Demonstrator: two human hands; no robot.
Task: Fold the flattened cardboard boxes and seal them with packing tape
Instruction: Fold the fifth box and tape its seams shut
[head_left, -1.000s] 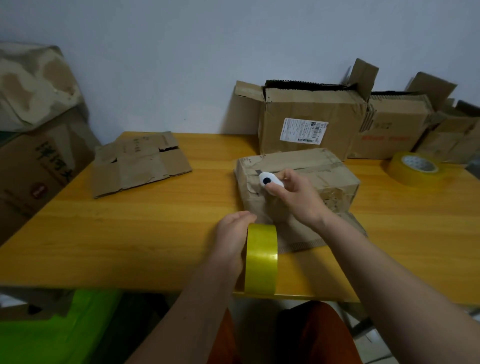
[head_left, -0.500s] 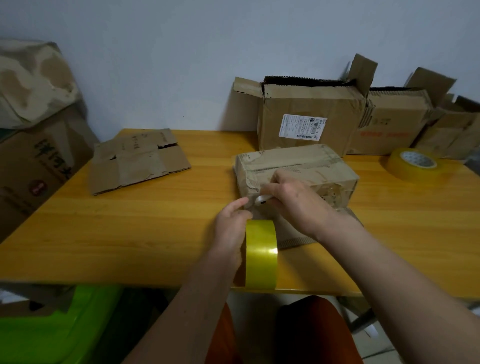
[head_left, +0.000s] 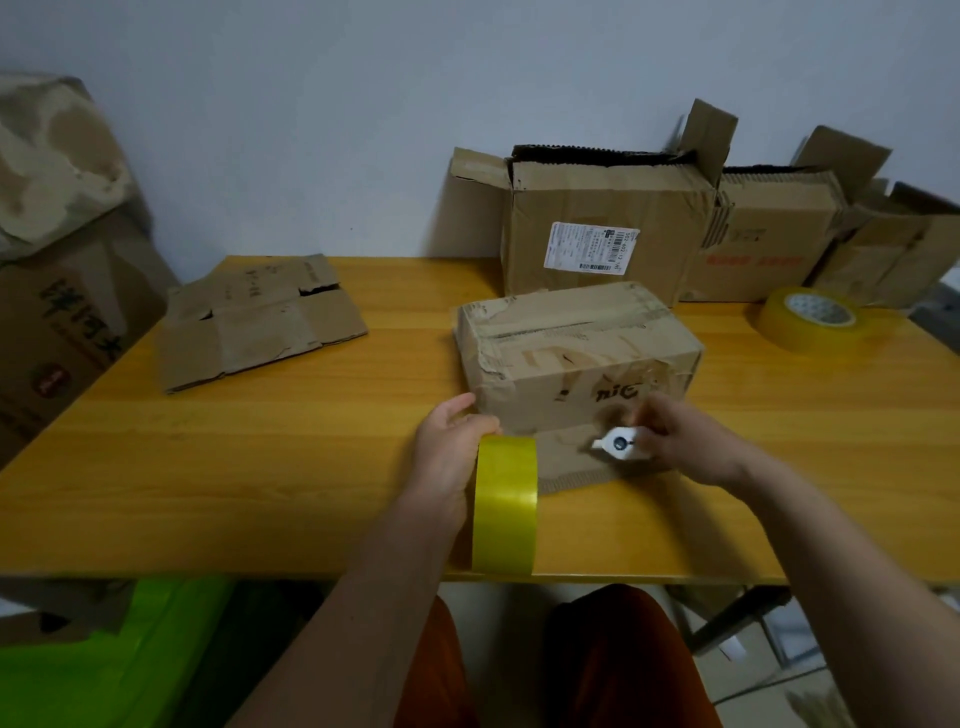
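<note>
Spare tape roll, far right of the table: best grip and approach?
The spare tape roll lies flat on the table, core hole up, apart from the boxes. Probably best from above: a grip with the thumb in the core, fingers on the outer wall. Its near side is unobstructed.

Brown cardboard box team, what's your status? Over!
Left hand holds yellow tape roll. Right hand holds small white cutter. Brown cardboard box taped on top. Nothing blocking.

Right hand (head_left: 680, 441) blurred around cutter (head_left: 621, 444)

left hand (head_left: 451, 457) gripping tape roll (head_left: 505, 504), folded box (head_left: 576, 358)
</note>
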